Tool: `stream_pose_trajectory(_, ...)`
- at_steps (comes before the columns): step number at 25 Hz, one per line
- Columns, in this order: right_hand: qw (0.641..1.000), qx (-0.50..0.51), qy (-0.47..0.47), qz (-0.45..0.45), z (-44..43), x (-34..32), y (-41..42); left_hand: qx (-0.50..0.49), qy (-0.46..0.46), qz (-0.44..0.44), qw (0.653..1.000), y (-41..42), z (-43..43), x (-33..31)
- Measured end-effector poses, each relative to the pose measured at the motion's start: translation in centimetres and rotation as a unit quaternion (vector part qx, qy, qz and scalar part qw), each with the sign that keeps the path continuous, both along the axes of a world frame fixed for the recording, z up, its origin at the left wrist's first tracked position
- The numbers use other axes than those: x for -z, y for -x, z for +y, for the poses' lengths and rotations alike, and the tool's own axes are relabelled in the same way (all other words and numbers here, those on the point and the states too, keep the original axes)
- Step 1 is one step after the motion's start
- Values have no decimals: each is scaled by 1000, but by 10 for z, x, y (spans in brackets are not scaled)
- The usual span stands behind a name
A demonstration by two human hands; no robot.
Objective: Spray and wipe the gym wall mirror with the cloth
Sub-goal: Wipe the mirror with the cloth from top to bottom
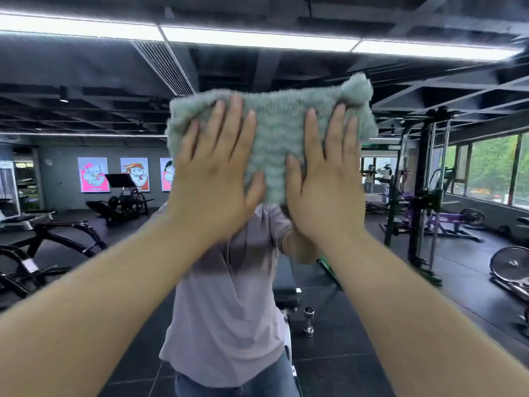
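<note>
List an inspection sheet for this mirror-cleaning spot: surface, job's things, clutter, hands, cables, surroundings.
Surface: mirror, reflecting the gym; no spray or streaks discernible.
Job's things: green cloth spread flat on the glass; spray bottle not in view.
Clutter: dumbbell on the reflected floor.
Hands: left hand and right hand press the cloth, fingers straight.
Cables: nothing seen.
Surroundings: reflected posters, weight machines, windows.
</note>
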State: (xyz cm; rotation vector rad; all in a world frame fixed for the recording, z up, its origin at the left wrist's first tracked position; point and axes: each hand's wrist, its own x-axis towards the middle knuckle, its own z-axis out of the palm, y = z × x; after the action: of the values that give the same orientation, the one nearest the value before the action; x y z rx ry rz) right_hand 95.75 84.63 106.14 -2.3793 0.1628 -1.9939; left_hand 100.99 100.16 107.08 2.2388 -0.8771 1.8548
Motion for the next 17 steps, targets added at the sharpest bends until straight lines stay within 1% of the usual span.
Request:
stream_pose_trajectory(2, 1000, 12, 1, 15, -25, 73, 15, -5, -22, 0, 1000, 14, -32, 62)
stream_pose_trajectory(3, 999, 15, 10, 36, -39, 104, 23, -5, -32, -1, 999, 19, -46, 82)
stream_pose_trajectory(4, 998, 27, 23, 54, -60, 120, 29, 3, -41, -12, 999, 23, -64, 85)
stream_pose_trajectory(5, 997, 36, 34, 57, -90, 115, 35, 11, -49, -26, 998, 27, -88, 72)
stream_pose_trajectory(6, 997, 47, 38, 40, -114, 92, 38, 10, -57, -38, 998, 32, -107, 48)
stream_pose_trajectory(8, 997, 67, 20, 13, -159, 24, 48, 11, -55, -38, 998, 45, -149, -9)
stream_pose_trajectory(10, 997, 66, 10, 35, -211, -38, 65, -6, -34, -13, 999, 57, -196, -51)
stream_pose_trajectory(12, 996, 58, 34, 55, -240, -51, 74, -18, -3, -7, 1000, 64, -226, -57)
stream_pose_trajectory(13, 997, 53, 42, 45, -252, -39, 77, -17, 4, -17, 1000, 68, -239, -49)
stream_pose_trajectory(15, 998, 54, 30, 19, -258, 15, 76, -3, -4, -50, 999, 70, -252, -12)
stream_pose_trajectory(17, 998, 40, 25, 49, -253, 92, 81, 6, -43, -54, 998, 73, -258, 49)
